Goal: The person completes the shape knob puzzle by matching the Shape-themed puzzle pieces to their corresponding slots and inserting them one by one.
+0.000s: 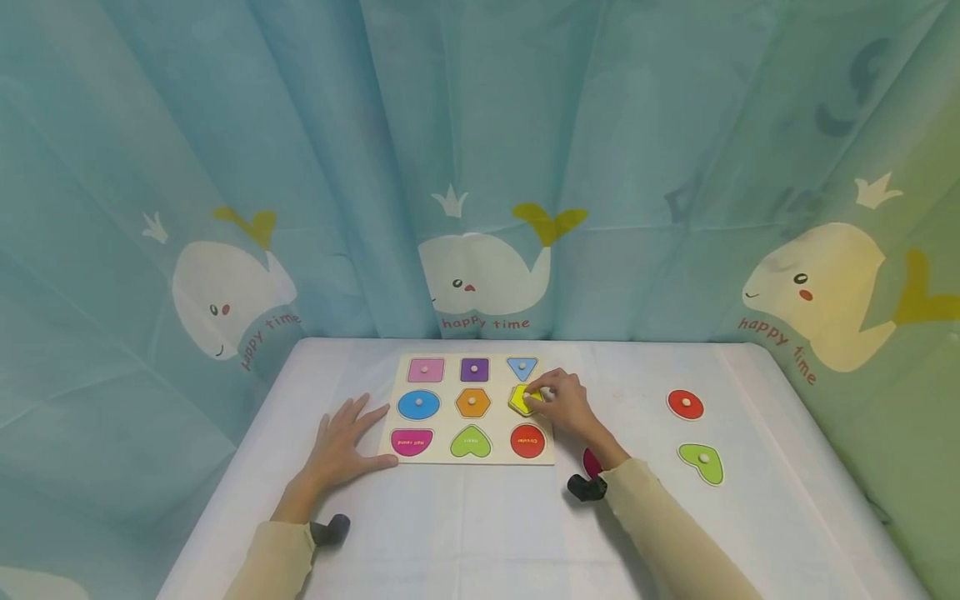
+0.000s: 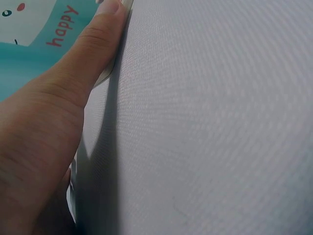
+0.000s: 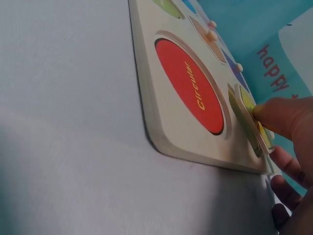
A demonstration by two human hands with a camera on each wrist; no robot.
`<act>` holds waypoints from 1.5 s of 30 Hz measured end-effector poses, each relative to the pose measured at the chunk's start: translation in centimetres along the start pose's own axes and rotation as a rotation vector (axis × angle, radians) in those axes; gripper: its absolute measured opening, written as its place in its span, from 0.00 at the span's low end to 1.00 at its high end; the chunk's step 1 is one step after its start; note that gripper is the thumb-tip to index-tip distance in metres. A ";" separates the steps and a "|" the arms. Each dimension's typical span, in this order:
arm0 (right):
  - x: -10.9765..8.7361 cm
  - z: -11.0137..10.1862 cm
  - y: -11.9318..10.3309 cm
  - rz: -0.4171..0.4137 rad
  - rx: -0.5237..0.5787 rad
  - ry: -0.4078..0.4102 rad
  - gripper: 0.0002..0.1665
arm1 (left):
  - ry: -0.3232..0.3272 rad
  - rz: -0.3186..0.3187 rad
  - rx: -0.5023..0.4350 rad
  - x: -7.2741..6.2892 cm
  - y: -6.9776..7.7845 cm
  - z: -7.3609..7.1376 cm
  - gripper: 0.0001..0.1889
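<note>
A wooden knob puzzle board [image 1: 444, 423] lies flat on the table. My right hand [image 1: 566, 404] pinches the yellow, apparently pentagon, puzzle piece [image 1: 517, 403] by its small knob; in the right wrist view the yellow piece [image 3: 247, 100] sits tilted over its recess, not flush. With fingers spread, my left hand [image 1: 341, 446] touches the board's left side, its thumb at the near left corner. Knobbed pieces fill the pink, purple square, blue triangle, blue oval and orange hexagon places. The half round, heart and circular [image 3: 190, 85] recesses show printed names and hold no pieces.
On the white table [image 1: 465, 533], right of the board, lie a red round piece [image 1: 686, 405] and a green heart piece [image 1: 703, 462]. A magenta piece [image 1: 592, 462] is partly hidden by the right forearm. A blue whale-print curtain [image 1: 480, 150] hangs behind the table.
</note>
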State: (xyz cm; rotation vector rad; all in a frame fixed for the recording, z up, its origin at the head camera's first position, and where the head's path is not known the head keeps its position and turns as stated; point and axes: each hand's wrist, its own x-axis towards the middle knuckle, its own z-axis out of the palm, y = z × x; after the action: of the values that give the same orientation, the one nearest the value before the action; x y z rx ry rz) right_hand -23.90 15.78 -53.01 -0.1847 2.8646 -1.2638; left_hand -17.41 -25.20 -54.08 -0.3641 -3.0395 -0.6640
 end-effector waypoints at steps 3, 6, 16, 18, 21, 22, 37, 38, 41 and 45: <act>0.0 0.3 -0.1 0.015 -0.020 -0.006 0.07 | -0.002 -0.002 -0.002 0.0 0.0 0.1 0.53; 0.0 0.6 -0.1 0.035 -0.036 -0.006 0.07 | -0.003 -0.002 -0.001 0.0 -0.1 0.2 0.53; 0.3 0.8 -0.1 0.029 -0.064 -0.006 0.08 | -0.001 0.002 -0.006 0.0 -0.1 0.1 0.52; 0.3 0.8 0.0 0.020 -0.072 -0.006 0.08 | 0.000 0.004 -0.010 0.0 -0.1 0.1 0.52; 0.3 0.8 0.0 0.012 -0.073 -0.005 0.08 | -0.001 0.008 -0.009 0.0 0.0 -0.1 0.52; 0.3 0.8 0.0 0.009 -0.073 -0.004 0.08 | -0.001 0.008 -0.008 0.0 0.1 -0.1 0.52; 0.2 0.8 0.2 0.007 -0.070 -0.012 0.08 | 0.011 0.015 -0.006 -0.1 0.2 -0.1 0.52; 0.2 0.8 0.2 0.006 -0.070 -0.013 0.08 | 0.005 0.011 -0.008 -0.1 0.2 -0.1 0.52; 0.3 0.8 0.3 -0.003 -0.072 -0.014 0.08 | -0.006 0.003 -0.008 -0.1 0.2 -0.2 0.52; 0.4 0.8 0.4 -0.007 -0.070 -0.016 0.09 | -0.010 -0.001 -0.008 0.0 0.3 -0.3 0.52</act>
State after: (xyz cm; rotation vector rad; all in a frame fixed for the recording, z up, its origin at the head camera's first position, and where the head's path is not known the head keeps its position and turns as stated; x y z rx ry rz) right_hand -24.29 15.43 -53.81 -0.2041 2.8994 -1.1580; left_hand -17.36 -25.06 -53.71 -0.3679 -3.0472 -0.6765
